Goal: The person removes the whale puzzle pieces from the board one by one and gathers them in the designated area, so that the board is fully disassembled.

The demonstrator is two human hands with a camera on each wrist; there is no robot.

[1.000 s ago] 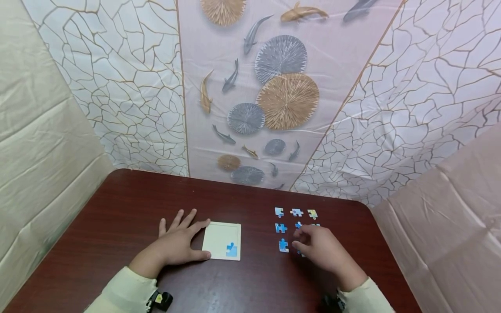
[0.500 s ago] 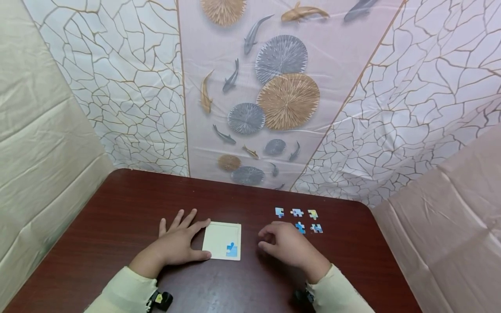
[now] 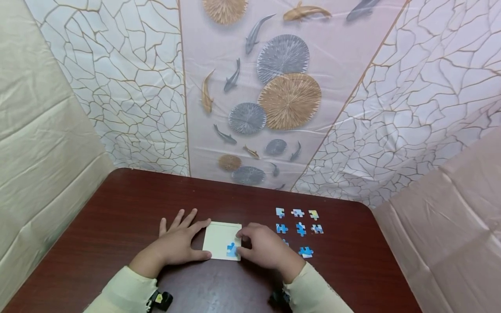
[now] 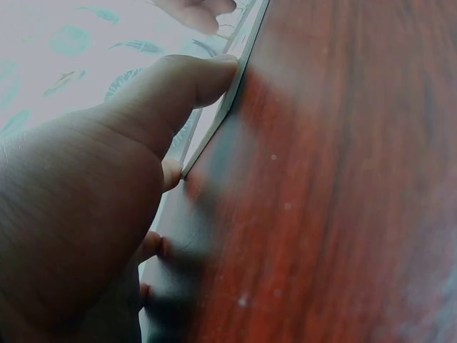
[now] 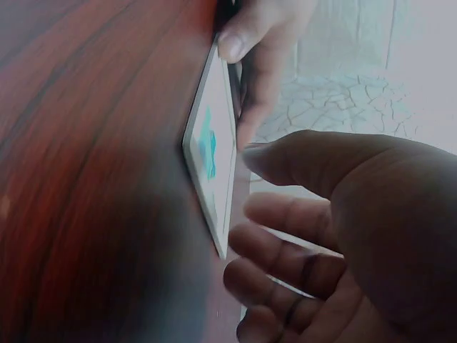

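A pale square puzzle board (image 3: 217,237) with a raised rim lies on the table, and one blue jigsaw piece (image 3: 231,249) sits in its lower right part. My left hand (image 3: 176,244) lies at the board's left side, fingers spread, with thumb and index fingertip touching its left corners. At the right edge hovers my right hand (image 3: 268,248), its fingers loosely bent. In the right wrist view, thumb and fingers stand apart with nothing seen between them; the right thumb (image 5: 285,163) is near the board's rim. Whether that hand touches the board or the piece cannot be made out.
Right of the board, several loose jigsaw pieces (image 3: 300,229) lie in rows; the right hand partly hides one. A lone blue piece (image 3: 306,252) lies nearest the front. The dark red table (image 3: 148,191) meets patterned cloth (image 3: 250,130) at its back edge.
My right hand has moved left from the loose pieces to the board's right edge, uncovering pieces that it hid. My left hand and the board have stayed put.
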